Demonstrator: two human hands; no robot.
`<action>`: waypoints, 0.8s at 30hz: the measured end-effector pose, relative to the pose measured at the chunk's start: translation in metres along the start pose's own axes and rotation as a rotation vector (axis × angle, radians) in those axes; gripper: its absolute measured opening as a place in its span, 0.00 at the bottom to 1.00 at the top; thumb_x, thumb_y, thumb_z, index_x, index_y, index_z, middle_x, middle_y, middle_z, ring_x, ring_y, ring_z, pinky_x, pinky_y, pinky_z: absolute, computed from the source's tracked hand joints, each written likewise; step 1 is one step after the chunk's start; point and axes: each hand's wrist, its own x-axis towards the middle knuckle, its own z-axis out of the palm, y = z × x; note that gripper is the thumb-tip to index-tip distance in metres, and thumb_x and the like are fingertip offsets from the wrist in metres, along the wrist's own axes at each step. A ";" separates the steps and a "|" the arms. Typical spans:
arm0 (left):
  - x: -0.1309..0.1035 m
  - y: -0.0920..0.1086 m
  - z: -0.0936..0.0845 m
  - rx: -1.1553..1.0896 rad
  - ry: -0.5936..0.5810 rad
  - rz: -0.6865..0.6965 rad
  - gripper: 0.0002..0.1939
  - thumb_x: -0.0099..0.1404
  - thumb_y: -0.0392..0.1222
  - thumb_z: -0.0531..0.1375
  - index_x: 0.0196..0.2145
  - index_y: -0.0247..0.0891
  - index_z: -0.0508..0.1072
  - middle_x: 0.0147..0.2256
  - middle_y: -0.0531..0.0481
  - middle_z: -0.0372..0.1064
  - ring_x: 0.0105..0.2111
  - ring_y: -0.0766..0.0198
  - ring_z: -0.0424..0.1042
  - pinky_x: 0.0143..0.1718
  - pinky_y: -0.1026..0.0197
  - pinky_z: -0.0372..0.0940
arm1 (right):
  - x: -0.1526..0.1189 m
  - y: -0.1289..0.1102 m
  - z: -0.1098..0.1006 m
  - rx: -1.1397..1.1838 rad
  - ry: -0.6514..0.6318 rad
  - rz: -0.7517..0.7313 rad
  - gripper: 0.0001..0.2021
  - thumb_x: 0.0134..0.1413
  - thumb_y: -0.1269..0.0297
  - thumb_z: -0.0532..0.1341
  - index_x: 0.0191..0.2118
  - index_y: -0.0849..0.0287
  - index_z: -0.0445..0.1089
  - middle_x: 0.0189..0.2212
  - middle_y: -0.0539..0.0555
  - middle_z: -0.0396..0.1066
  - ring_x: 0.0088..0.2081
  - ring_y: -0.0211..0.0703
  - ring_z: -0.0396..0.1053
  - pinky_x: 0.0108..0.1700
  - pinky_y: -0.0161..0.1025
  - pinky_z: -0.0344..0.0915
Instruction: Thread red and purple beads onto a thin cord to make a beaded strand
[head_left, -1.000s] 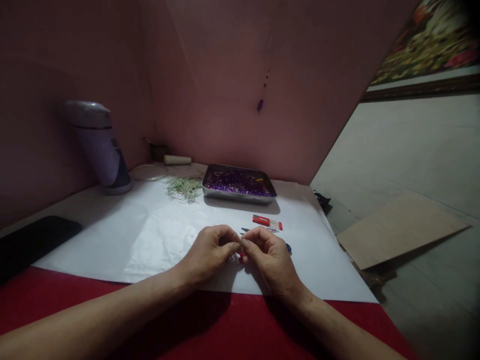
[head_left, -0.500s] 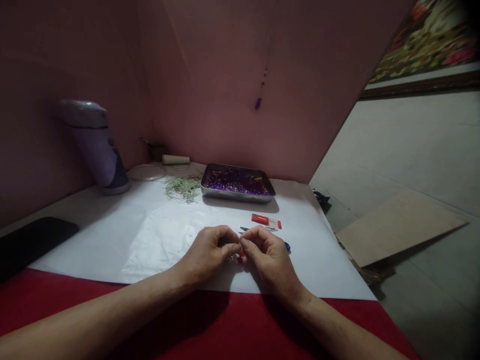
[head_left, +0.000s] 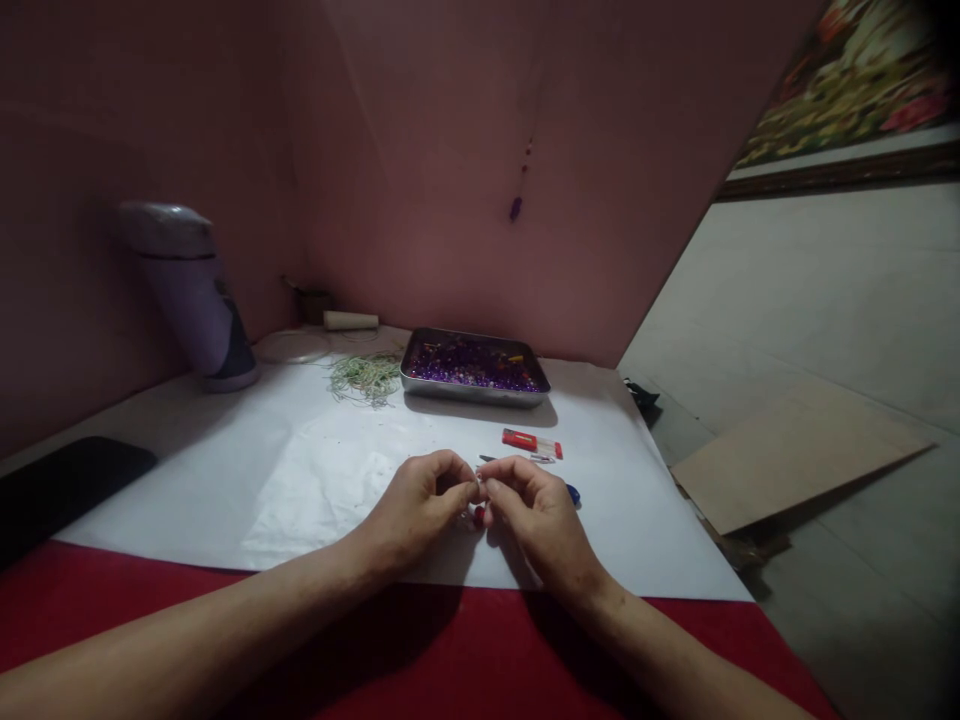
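Observation:
My left hand and my right hand meet fingertip to fingertip over the white sheet, both closed in a pinch. Between them is a small strand of beads, its red bead hanging just under the fingertips with some clear bits beside it. A tiny pale piece shows at the pinch; the thread itself is too fine to make out. Partly behind my right hand lie scissors with dark blade tips and a blue object. Just past them is a red and clear packet.
A metal tray of purple beads stands at the back. Left of it lie tangled green threads and a pale cone. A purple tumbler and a black object are at the left. A beaded strand hangs on the wall.
My fingertips have parted slightly, so a tiny pale piece shows between them. The red bead now hangs a little lower and is more visible. Other things stay put.

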 end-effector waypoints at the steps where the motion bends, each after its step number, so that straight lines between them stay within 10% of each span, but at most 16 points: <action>1: 0.000 0.000 0.000 0.003 0.001 -0.001 0.07 0.57 0.39 0.55 0.24 0.36 0.68 0.23 0.52 0.70 0.24 0.67 0.65 0.27 0.65 0.60 | 0.000 -0.001 0.000 -0.022 0.005 0.001 0.05 0.49 0.66 0.59 0.31 0.62 0.68 0.20 0.49 0.67 0.22 0.37 0.65 0.25 0.35 0.63; 24: 0.001 0.002 0.000 0.102 0.059 0.007 0.06 0.55 0.37 0.55 0.26 0.36 0.73 0.24 0.51 0.72 0.26 0.64 0.68 0.29 0.64 0.61 | -0.001 0.000 0.003 -0.035 0.007 0.007 0.04 0.48 0.67 0.61 0.26 0.61 0.68 0.17 0.48 0.67 0.20 0.37 0.64 0.23 0.35 0.61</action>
